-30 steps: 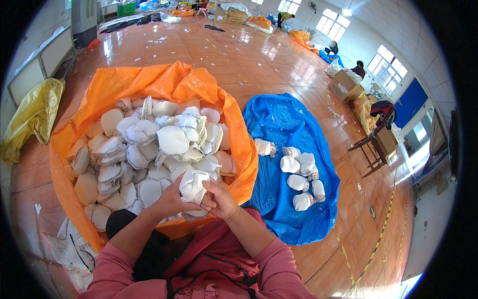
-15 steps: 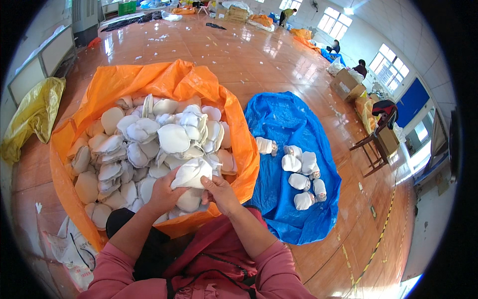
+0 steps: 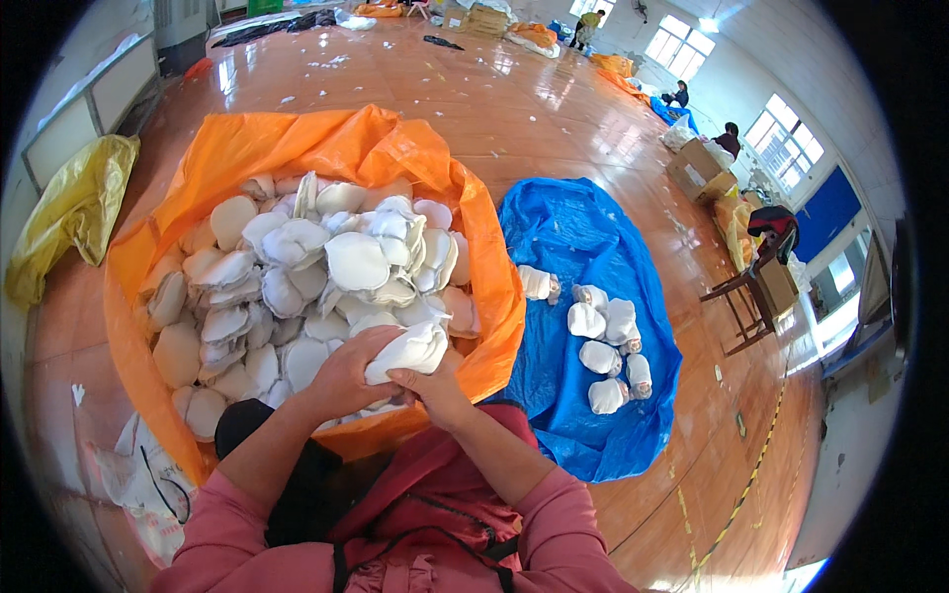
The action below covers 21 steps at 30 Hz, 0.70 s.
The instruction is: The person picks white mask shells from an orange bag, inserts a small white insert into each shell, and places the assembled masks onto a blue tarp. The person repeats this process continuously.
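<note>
Both my hands are closed around a stack of soft white rounded pads (image 3: 413, 350), over the near edge of a large pile. My left hand (image 3: 348, 374) wraps its left side, and my right hand (image 3: 437, 387) grips from the right with the thumb along the lower edge. Beneath lies a heap of similar white, cup-like pads (image 3: 358, 262) inside an open orange plastic sack (image 3: 484, 252). To the right, several rolled white bundles (image 3: 599, 358) rest on a blue plastic sheet (image 3: 554, 232). Some fingers are hidden behind the held pads.
A yellow plastic sack (image 3: 84, 203) leans by the left wall. White scraps dot the tiled floor (image 3: 445, 109). On the right stand a wooden chair (image 3: 756, 296) and cardboard boxes (image 3: 697, 170). Other people (image 3: 729, 141) are far off near the windows.
The pads in my hands have gone from a wide, spread shape to a tighter, folded stack. My hands have closed in around them and moved slightly right in the picture.
</note>
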Tool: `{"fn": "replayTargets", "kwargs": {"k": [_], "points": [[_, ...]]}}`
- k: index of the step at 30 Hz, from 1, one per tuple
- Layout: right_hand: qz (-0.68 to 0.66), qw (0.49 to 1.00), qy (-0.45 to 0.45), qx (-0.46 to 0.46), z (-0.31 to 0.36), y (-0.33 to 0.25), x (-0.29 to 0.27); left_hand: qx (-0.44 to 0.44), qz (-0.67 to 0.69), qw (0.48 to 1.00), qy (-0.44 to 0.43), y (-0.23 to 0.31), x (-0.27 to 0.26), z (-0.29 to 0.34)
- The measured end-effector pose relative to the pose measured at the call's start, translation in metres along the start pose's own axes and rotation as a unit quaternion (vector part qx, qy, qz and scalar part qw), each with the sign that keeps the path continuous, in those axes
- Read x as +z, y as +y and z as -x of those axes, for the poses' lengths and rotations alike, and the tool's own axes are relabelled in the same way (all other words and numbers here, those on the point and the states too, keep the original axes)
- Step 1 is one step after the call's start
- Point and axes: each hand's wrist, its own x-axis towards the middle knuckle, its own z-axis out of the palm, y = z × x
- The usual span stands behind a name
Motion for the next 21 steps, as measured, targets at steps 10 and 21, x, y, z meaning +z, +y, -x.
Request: {"fn": "replayTargets", "kwargs": {"k": [10,21], "points": [[-0.054,0.998,0.005,-0.027,0.003,0.0,-0.002,-0.172,0.262,0.949,0.045,-0.01,0.014,0.005],[0.09,0.995,-0.025,0.031,0.005,0.001,-0.015,-0.201,0.28,0.936,0.071,-0.008,0.021,0.004]]}}
